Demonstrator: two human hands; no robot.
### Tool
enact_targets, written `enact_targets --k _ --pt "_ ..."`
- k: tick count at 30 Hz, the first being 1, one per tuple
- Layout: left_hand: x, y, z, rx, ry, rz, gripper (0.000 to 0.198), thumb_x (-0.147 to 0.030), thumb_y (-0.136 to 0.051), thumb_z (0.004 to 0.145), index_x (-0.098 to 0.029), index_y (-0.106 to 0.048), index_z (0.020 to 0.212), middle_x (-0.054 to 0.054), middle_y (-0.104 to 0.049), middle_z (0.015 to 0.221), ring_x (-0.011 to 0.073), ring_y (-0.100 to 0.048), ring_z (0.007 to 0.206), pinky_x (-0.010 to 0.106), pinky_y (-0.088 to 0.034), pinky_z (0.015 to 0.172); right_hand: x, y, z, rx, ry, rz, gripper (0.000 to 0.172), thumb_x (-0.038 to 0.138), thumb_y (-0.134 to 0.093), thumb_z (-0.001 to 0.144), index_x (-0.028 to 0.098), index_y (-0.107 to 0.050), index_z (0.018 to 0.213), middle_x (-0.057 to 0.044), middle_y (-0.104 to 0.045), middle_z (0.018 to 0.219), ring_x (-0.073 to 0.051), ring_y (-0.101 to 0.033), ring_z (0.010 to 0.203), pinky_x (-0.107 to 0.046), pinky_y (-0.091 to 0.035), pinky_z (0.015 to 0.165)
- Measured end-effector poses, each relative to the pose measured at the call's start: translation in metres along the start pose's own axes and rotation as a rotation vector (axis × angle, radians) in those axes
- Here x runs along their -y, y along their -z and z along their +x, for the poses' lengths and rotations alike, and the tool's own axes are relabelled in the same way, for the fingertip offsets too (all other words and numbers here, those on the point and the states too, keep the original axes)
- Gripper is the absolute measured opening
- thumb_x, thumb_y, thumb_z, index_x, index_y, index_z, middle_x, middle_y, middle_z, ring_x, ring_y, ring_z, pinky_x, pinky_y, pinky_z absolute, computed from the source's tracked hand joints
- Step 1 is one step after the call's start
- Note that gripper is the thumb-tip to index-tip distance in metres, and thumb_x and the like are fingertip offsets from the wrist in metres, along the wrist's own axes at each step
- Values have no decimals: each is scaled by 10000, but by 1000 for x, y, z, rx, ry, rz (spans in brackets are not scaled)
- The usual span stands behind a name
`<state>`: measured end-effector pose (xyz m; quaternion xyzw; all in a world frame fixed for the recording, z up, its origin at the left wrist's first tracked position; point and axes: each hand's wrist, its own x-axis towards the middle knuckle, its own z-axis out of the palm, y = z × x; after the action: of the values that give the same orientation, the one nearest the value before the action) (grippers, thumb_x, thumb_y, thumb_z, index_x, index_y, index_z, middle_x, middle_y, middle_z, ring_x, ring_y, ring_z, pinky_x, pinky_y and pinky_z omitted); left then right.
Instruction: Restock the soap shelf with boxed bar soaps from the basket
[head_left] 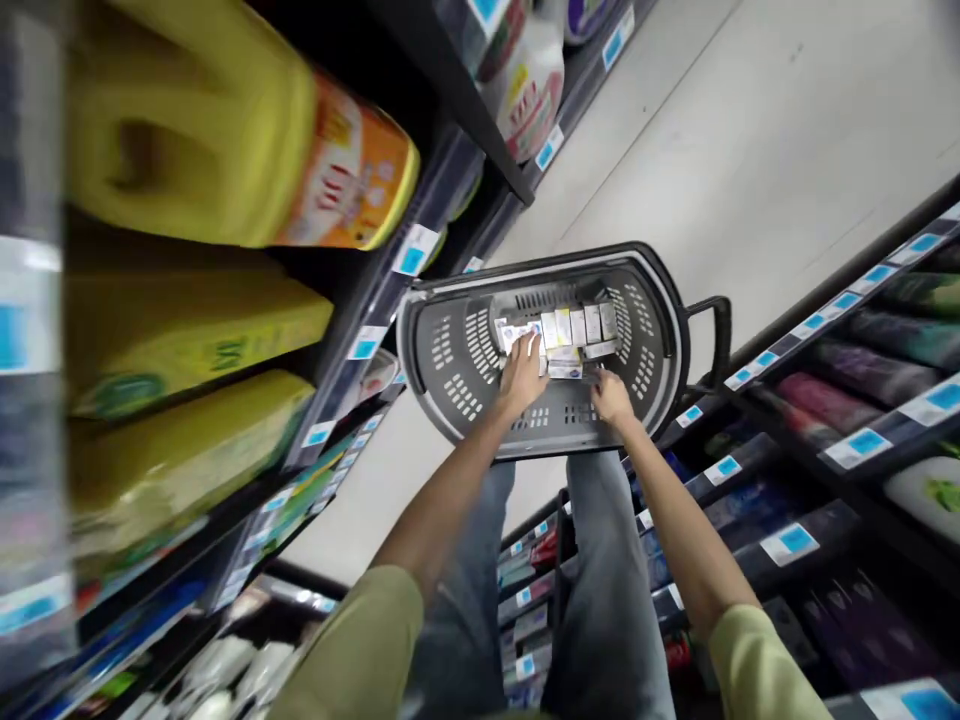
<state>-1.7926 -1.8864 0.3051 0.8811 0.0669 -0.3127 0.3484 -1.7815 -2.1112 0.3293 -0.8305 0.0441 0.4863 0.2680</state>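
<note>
A grey shopping basket with a black rim stands in front of my legs. Several small white boxes lie in rows on its bottom. My left hand reaches into the basket with its fingers spread over the boxes at the left end of the rows. At the lower right of the boxes is my right hand, its fingers curled together near the last box; what they hold, if anything, is too small to make out.
Shelves with price tags line both sides of a pale floor. A large yellow bottle and yellow packs fill the near left shelf. The basket's black handle sticks out to the right.
</note>
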Motion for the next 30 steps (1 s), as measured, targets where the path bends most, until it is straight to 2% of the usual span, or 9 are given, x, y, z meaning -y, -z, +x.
enact_targets --k 3,7,14,19,22,24,26,28,30 --pt "16 -26 47 -26 -107 82 954 -77 -762 797 -1 -251 1599 262 -228 1691 414 -132 1590 580 -133 1311 -12 -16 47 70 -19 -38 424 97 -520 948 91 -637 1355 -221 -674 1352 -299 -629 1299 -371 -457 1143" --pt "15 -56 94 31 -140 185 1000 -84 -738 802 21 -172 1620 275 -172 1717 419 -53 1621 625 -43 1314 -20 -36 80 151 -57 -55 409 200 -553 986 126 -637 1379 -204 -702 1317 -329 -661 1264 -396 -504 1088" --pt "-4 -65 117 32 -156 362 943 -41 -657 780 -22 -241 1626 255 -410 1617 393 -325 1549 564 -120 1337 -29 -47 92 136 -116 31 388 194 -577 968 162 -670 1344 -155 -696 1355 -300 -665 1261 -389 -501 1110" --pt "-10 -41 90 6 -182 287 1001 -48 -760 709 -35 -299 1597 253 -462 1552 412 -412 1474 555 -200 1324 -31 -41 84 70 -148 198 307 314 -535 1018 183 -721 1225 -141 -753 1230 -300 -687 1218 -416 -490 1113" --pt "-13 -21 50 -72 -175 166 1020 -97 -808 695 -103 -312 1587 221 -474 1533 402 -443 1454 541 -297 1296 -22 -35 72 19 -170 322 529 519 -324 1089 178 -711 1209 -148 -758 1183 -287 -704 1172 -451 -531 1069" --pt "-15 -8 19 -126 -163 59 1040 -129 -834 685 -159 -309 1582 195 -482 1517 384 -472 1442 511 -395 1248 -12 -32 61 72 -183 549 707 669 -219 1062 171 -697 1218 -151 -765 1129 -265 -743 1022 -437 -618 913" --pt "-14 3 -9 -158 -148 -43 1061 -168 -858 673 -205 -302 1575 175 -486 1506 372 -493 1432 494 -465 1194 -1 -30 49 208 -172 871 743 780 -343 988 167 -691 1225 -147 -769 1087 -247 -745 886 -396 -656 722" --pt "-8 12 -30 -169 -133 -141 1086 -210 -880 671 -227 -282 1577 173 -475 1507 361 -497 1433 492 -482 1177 8 -28 38 301 -132 1100 686 746 -655 862 169 -698 1230 -127 -772 1070 -234 -728 832 -345 -647 609" --pt "7 20 -41 -124 -137 -241 1133 -256 -898 682 -245 -233 1600 171 -465 1521 340 -495 1440 479 -470 1186 12 -27 30 252 -85 1126 674 615 -846 744 179 -715 1241 -95 -779 1052 -208 -708 799 -282 -610 546"
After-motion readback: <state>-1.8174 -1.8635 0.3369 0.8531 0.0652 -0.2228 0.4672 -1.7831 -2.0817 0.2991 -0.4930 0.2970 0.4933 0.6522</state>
